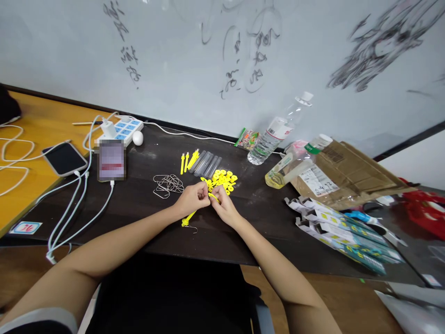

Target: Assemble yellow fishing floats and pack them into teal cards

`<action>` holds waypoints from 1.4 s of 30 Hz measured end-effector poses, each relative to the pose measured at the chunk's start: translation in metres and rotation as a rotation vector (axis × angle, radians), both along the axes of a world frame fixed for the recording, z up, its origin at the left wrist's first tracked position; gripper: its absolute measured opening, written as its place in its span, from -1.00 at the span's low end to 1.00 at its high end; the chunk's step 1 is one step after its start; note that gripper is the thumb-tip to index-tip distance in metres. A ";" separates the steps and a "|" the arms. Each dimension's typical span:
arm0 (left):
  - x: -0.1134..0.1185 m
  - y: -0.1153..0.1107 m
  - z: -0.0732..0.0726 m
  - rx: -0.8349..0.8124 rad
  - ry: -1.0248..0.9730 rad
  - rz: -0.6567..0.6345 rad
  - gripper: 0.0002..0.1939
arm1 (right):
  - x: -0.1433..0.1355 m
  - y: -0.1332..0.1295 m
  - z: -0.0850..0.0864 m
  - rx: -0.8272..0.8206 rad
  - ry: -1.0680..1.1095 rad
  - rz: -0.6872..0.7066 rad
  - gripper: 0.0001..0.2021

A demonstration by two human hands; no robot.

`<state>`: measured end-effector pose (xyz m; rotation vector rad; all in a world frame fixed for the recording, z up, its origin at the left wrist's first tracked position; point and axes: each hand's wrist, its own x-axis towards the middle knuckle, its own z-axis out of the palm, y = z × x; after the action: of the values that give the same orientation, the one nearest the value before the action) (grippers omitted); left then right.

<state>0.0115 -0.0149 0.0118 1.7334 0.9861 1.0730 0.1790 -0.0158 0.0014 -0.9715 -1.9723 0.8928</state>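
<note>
Grip of the left hand [190, 199] is closed, thumb and forefinger pinched together near the front edge of the dark tabletop [271, 215]; whether anything sits between its fingertips, I cannot tell. Just beside it, the grip of the right hand [226, 208] is pinched on a small yellow piece [214, 198], which reaches toward the left fingertips, at about the middle of the tabletop's width.

From the left, a phone [111, 160] with a cable plugged in is at the tabletop's left end, and a power strip [127, 130] is in its back left corner. Next comes a tangle of metal hooks [168, 184]. A yellow rod [188, 219] with a hook points toward the front edge, partly under the left hand. Toward the back edge lie yellow sticks [189, 160], see-through tubes [207, 163] touching them, then a heap of round yellow parts [225, 179]. Farther right, a water bottle [273, 138] is by the back edge, and flattened boxes [342, 234] lie near the front edge.
</note>
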 end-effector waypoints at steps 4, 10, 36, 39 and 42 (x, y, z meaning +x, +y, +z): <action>0.000 0.000 0.000 -0.019 -0.002 -0.005 -0.88 | 0.000 0.000 0.001 0.001 0.006 -0.004 -0.93; 0.001 0.002 -0.003 -0.133 -0.107 -0.063 -0.84 | 0.002 0.000 0.001 0.010 -0.035 0.000 -0.93; -0.003 0.011 -0.002 -0.237 -0.357 -0.284 -0.72 | 0.010 -0.003 0.009 0.345 -0.339 -0.126 -0.87; -0.003 0.011 -0.002 -0.239 -0.349 -0.289 -0.71 | 0.010 -0.003 0.007 0.267 -0.292 -0.122 -0.89; -0.003 0.013 -0.004 -0.235 -0.343 -0.304 -0.74 | 0.009 -0.001 0.006 0.206 -0.194 -0.100 -0.87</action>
<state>0.0083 -0.0021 0.0074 1.3953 0.5858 0.9715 0.1878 -0.0168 0.0070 -1.0581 -2.1084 0.5442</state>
